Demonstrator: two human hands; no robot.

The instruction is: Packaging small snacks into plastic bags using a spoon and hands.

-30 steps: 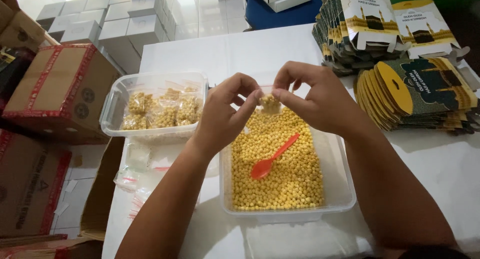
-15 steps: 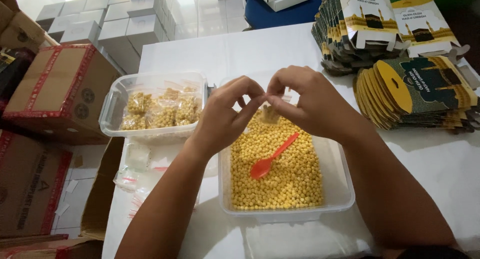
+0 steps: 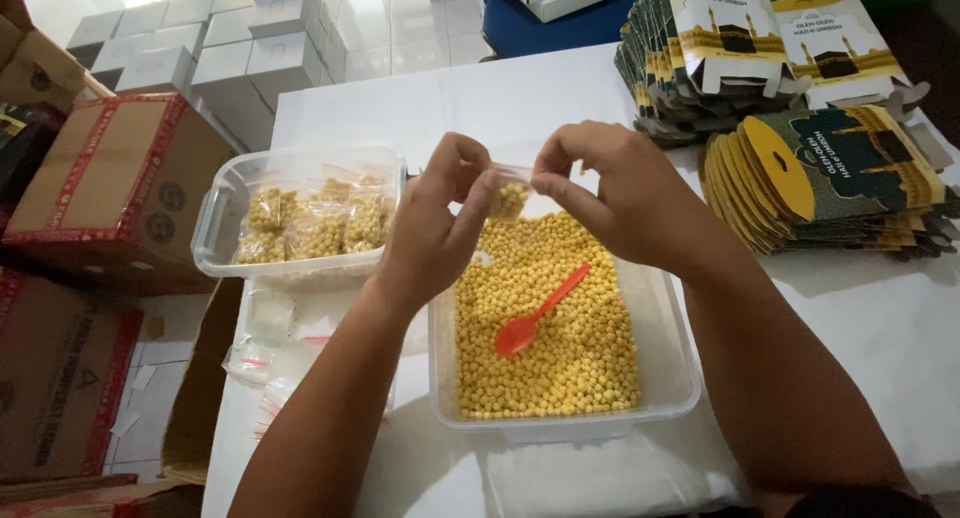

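Left hand (image 3: 430,233) and right hand (image 3: 620,193): fingers of both pinched shut on the top edge of a small clear bag (image 3: 508,196) partly filled with yellow pellets | bag held above the clear tub (image 3: 668,378) of pellets on the white bench (image 3: 880,328) | orange spoon (image 3: 540,313) lying on the pellets | second tub (image 3: 225,213) of filled bags at left.

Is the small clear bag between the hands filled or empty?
Partly filled: yellow pellets show through the small clear bag, pinched at its top by the left hand and right hand.
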